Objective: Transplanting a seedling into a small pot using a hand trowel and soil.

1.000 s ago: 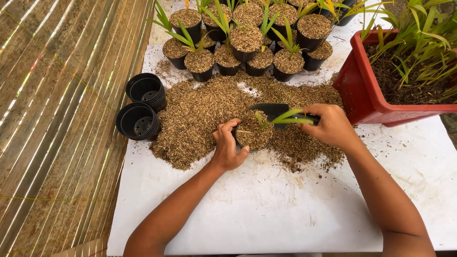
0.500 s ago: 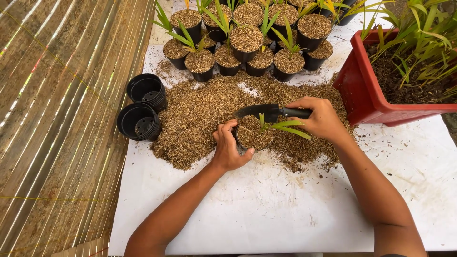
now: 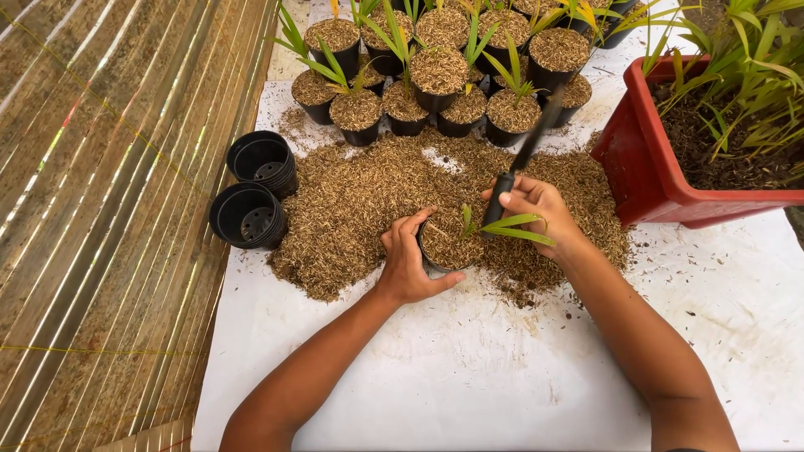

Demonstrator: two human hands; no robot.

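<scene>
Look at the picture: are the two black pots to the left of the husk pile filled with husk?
No, both empty black pots show bare insides with drain holes, beside the husk pile.

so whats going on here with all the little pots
A person is potting seedlings on a white sheet. The left hand cups a small black pot filled with brown husk mix, a green seedling leaning out of it. The right hand grips a black trowel, blade raised. Filled pots, two stacks of empty pots and a red planter sit around the husk pile.
</scene>
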